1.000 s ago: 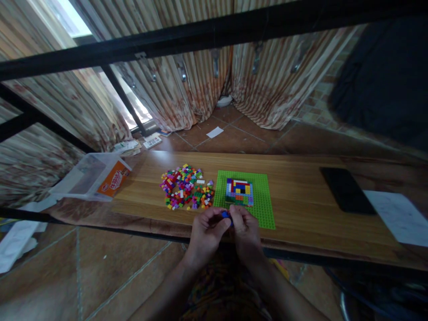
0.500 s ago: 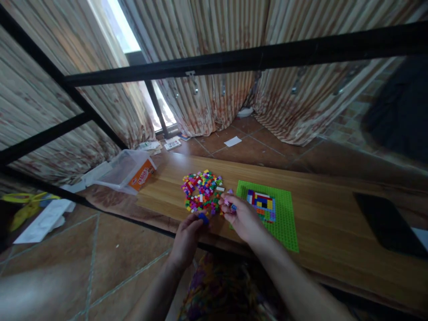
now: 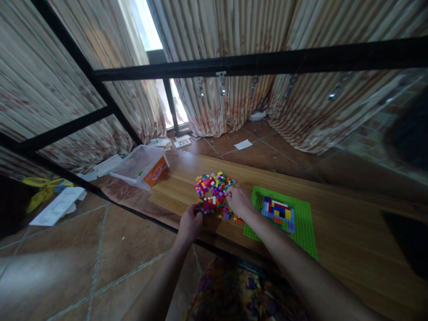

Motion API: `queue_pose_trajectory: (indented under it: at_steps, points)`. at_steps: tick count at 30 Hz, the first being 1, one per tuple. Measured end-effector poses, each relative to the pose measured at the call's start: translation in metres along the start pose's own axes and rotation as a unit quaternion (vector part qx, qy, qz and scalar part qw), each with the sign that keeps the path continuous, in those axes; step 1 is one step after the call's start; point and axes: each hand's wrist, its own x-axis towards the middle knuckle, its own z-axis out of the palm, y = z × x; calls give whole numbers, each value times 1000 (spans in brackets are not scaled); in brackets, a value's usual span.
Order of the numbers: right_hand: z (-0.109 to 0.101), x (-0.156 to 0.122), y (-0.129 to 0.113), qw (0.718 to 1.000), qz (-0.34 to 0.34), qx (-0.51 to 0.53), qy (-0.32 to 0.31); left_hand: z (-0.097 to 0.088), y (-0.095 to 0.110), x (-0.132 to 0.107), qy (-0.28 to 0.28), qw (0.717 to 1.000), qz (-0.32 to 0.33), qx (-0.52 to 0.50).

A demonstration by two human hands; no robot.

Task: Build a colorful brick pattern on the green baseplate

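Note:
A heap of small toy building bricks (image 3: 214, 187) in many colours lies on the wooden tabletop. At its near left edge is my left hand (image 3: 190, 224), thumb and fingers curled together against the bricks; whatever they hold is too small and dark to name. My right hand (image 3: 239, 201) reaches into the right side of the heap, fingers bent and pinched, their tips partly hidden. Just right of that hand lies a green studded baseplate (image 3: 302, 223), with a flat patch of joined bricks (image 3: 279, 213) in blue, red, white, yellow and black on it.
A clear plastic box (image 3: 137, 165) with an orange label stands at the table's left end. A dark flat panel (image 3: 406, 236) lies on the right. A black metal rail (image 3: 240, 67) crosses beyond the table, before striped curtains (image 3: 230, 26). Papers (image 3: 243, 144) lie on the tiled floor.
My right hand has moved from beside the baseplate into the heap. My left hand, which held a blue brick, now touches the heap's near edge. The view has shifted left.

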Motion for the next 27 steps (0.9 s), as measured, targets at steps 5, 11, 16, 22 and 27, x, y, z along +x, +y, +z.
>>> queue_pose_trajectory:
  at_steps: [5, 11, 16, 22, 27]
  points:
    - [-2, -4, -1, 999, -21, -44, -23, 18, 6, 6, -24, 999, 10, -40]
    - [-22, -10, 0, 998, -40, -45, -14, 27, 19, -6, -81, 978, 17, -191]
    - [-32, -35, 5, 996, -56, 41, 49, 26, 38, -24, -95, 954, 16, -283]
    - [-30, -89, 10, 976, -111, 182, 36, 36, 58, -49, -181, 930, -8, -319]
    - [-46, -116, 25, 975, -86, 193, 64, 54, 74, -66, -223, 916, -44, -331]
